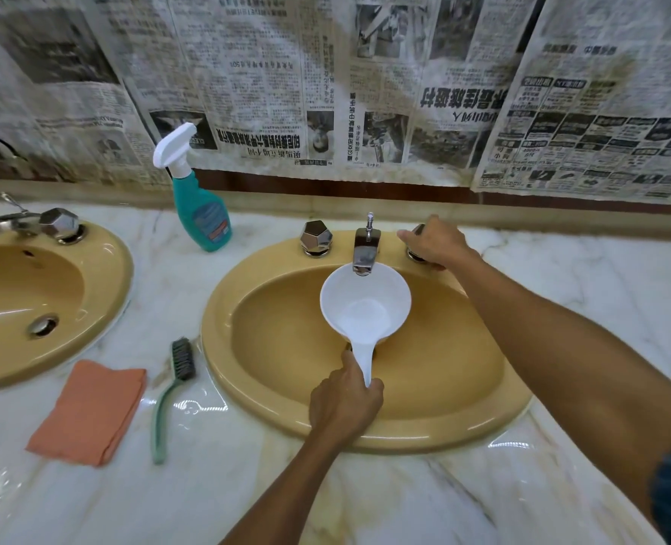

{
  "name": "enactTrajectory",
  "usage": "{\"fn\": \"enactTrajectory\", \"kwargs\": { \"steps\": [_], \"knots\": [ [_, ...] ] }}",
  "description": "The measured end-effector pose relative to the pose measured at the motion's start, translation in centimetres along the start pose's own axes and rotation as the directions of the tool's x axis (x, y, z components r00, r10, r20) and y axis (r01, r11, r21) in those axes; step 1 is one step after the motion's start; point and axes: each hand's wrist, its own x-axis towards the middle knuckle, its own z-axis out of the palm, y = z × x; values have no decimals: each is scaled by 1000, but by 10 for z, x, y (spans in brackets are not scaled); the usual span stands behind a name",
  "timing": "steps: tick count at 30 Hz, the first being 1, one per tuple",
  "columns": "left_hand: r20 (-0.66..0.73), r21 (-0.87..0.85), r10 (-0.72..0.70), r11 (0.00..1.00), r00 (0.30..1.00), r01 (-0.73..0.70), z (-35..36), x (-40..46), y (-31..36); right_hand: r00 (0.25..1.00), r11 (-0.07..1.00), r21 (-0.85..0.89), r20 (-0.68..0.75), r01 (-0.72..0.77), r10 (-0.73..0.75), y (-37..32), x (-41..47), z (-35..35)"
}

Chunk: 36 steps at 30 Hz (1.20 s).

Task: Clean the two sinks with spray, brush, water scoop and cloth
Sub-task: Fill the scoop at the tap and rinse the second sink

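Under the faucet, left hand grips scoop (right hand grips knob).

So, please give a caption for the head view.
Left hand holds scoop under tap; right hand grips knob.

A white marble countertop with tan veins holds 2 mustard-yellow sinks set into it, a teal spray bottle upright between them, and an orange cloth just beside a green-handled brush.
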Motion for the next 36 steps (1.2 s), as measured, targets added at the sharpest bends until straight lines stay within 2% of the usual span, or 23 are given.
{"fn": "enactTrajectory", "kwargs": {
  "steps": [2, 4, 7, 9, 12, 14, 16, 18, 21, 24, 36],
  "knots": [
    [10, -1, -16, 1000, 1000, 17, 0, 2, 1, 995, 995, -82, 89, 57, -50, -4, 8, 2],
    [8, -3, -24, 1000, 1000, 24, 0, 2, 1, 993, 982, -171, 94, 80, -65, -6, 13, 1],
    [-9, -1, -16, 1000, 1000, 16, 1, 3, -1, 989, 973, -207, 129, 104, -78, -6, 19, -2],
    [-18, 0, -10, 1000, 1000, 10, 2, 3, -1, 980, 944, -287, 156, 164, -123, -6, 22, -5],
    [-27, 5, -1, 1000, 1000, 2, 2, 3, -1, 935, 835, -439, 274, 331, -226, -3, 26, -8],
    [-24, 1, 1, 1000, 1000, -1, 2, 2, -1, 890, 781, -466, 384, 416, -246, -1, 29, -16],
    [-21, 3, 6, 1000, 1000, -5, 2, 2, -1, 858, 778, -445, 463, 443, -224, -1, 30, -25],
    [-22, 0, 7, 1000, 1000, -7, 2, 2, -1, 882, 804, -438, 422, 402, -211, -1, 31, -26],
    [-17, -8, 12, 1000, 1000, -12, 2, 3, -2, 968, 888, -401, 192, 226, -159, -3, 25, -15],
    [-13, -11, 5, 1000, 1000, -5, 2, 4, -2, 988, 917, -373, 105, 143, -112, -7, 14, -1],
    [-25, -23, -4, 1000, 1000, 3, 0, 1, -3, 983, 929, -329, 129, 169, -133, -15, 10, -4]
  ]
}}
